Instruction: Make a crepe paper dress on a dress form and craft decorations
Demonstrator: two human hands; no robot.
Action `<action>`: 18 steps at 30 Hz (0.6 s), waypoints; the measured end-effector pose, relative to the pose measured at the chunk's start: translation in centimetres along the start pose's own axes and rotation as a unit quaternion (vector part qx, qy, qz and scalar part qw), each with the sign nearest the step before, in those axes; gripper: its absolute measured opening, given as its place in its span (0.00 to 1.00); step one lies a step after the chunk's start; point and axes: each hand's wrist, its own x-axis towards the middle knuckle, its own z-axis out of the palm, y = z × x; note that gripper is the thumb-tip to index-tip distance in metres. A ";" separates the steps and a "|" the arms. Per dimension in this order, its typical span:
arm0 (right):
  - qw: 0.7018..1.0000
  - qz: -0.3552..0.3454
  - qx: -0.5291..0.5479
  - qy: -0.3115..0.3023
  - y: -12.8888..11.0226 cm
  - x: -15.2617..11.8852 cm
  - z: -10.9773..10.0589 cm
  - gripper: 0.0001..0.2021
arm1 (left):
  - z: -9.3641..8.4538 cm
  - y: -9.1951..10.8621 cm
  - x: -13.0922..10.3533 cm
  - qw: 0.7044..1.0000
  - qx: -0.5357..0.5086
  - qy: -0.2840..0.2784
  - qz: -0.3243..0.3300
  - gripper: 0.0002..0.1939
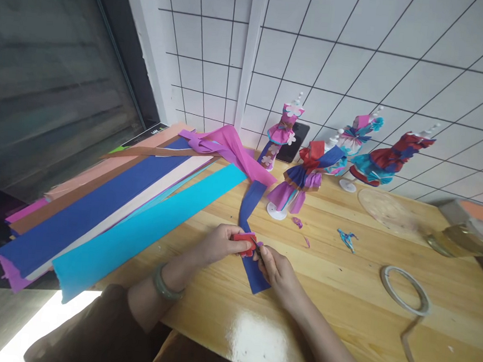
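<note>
My left hand (pixel 225 243) pinches a small folded red and pink paper piece (pixel 243 242) near the middle of the wooden table. On its right, my right hand (pixel 274 267) is closed round small dark scissors (pixel 257 248), whose tips meet the red paper. The scissors' handles are mostly hidden by my fingers. Under both hands lies a bent strip of dark blue paper (pixel 254 277). Just beyond them a small dress form in red, blue and purple paper (pixel 307 172) stands on a white round base.
Long paper strips (pixel 146 218) fan out at the left. More dressed forms (pixel 383 158) and a dark phone (pixel 297 143) stand by the tiled wall. A tape roll (pixel 406 291), blue scraps (pixel 346 240) and a blurred clear container (pixel 450 241) are at the right.
</note>
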 end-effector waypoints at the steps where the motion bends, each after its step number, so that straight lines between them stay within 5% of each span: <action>1: 1.000 -0.003 0.001 -0.001 0.0 0.0 0.0 0.21 | 0.0 -0.1 0.0 1.000 0.001 -0.004 0.000 0.13; 18: 1.000 0.001 -0.012 -0.021 -0.5 -0.2 -0.3 0.19 | 0.1 0.0 -0.2 0.999 -0.006 -0.036 -0.004 0.10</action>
